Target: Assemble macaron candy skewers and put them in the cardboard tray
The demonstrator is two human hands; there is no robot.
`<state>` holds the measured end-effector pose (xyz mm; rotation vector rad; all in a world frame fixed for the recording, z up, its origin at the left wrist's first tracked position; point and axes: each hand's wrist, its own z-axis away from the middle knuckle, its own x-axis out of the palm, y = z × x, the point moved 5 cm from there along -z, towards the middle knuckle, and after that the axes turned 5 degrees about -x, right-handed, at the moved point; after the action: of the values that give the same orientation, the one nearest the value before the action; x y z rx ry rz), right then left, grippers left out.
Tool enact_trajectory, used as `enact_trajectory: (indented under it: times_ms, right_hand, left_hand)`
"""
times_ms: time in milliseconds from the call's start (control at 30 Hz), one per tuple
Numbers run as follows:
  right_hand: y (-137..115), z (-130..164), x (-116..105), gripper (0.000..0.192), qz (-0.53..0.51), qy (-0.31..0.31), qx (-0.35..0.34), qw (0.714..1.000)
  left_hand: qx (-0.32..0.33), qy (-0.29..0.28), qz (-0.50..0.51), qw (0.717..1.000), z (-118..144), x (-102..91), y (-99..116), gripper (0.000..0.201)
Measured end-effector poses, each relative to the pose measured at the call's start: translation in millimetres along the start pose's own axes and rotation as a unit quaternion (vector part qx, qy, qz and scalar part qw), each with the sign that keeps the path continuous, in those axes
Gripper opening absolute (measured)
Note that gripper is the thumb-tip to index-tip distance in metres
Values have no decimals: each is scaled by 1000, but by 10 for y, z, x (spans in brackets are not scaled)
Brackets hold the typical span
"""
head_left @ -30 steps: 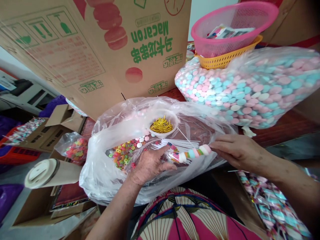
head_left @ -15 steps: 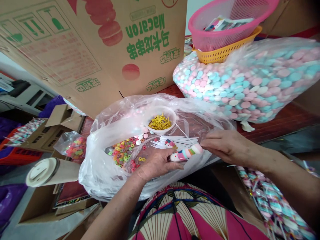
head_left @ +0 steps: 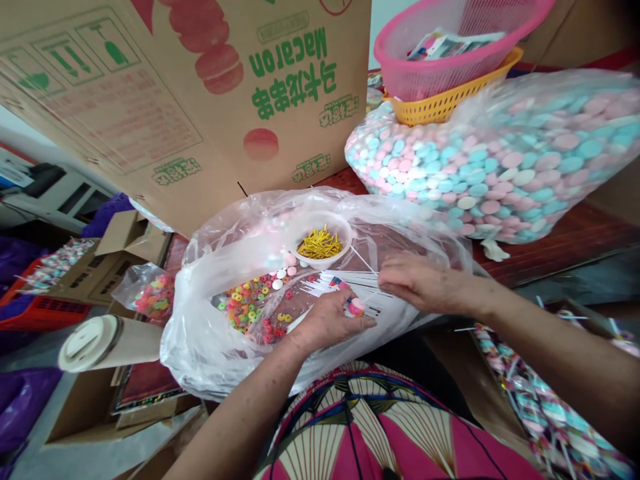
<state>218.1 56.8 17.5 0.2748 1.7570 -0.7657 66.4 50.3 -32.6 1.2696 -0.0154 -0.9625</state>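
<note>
My left hand [head_left: 333,319] is closed with thumb and fingers around a small printed plastic wrapper [head_left: 356,307], pink, white and clear. The fingers hide part of it. Close by, my right hand [head_left: 415,283] has its fingers curled together at the right end of a pile of thin white sticks [head_left: 365,280]. Whether it grips any of them is hidden. Behind the sticks is a white bowl [head_left: 345,233] of gold twist ties [head_left: 320,243]. Left of my left hand lie loose ring candies [head_left: 245,300] on a clear plastic sheet [head_left: 200,333].
A large macaron carton [head_left: 210,120] stands at the back. To the right rests a bag of pastel candies [head_left: 480,173], with a yellow basket [head_left: 425,110] and a pink basket [head_left: 450,67] on it. Wrapped candy skewers [head_left: 555,413] fill a box at lower right. A lidded cup [head_left: 115,340] stands left.
The marshmallow skewer between my hands is no longer in them. My right hand has moved left to the sticks' ends. A candy skewer's stick now shows over the box at right.
</note>
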Motion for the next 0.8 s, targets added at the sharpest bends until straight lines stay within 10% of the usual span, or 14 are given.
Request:
enact_trajectory:
  times_ms: [300, 467, 800]
  right_hand:
    - [63, 54, 4, 33, -32, 7, 25, 999]
    - [-64, -44, 81, 30, -62, 7, 27, 998]
    - [-105, -192, 175, 31, -51, 42, -9, 998]
  left_hand:
    - [-10, -12, -167, 986, 176, -268, -18, 43]
    - [-71, 70, -261, 960, 174, -251, -17, 47]
    - [5, -111, 101, 989, 210, -244, -126, 46]
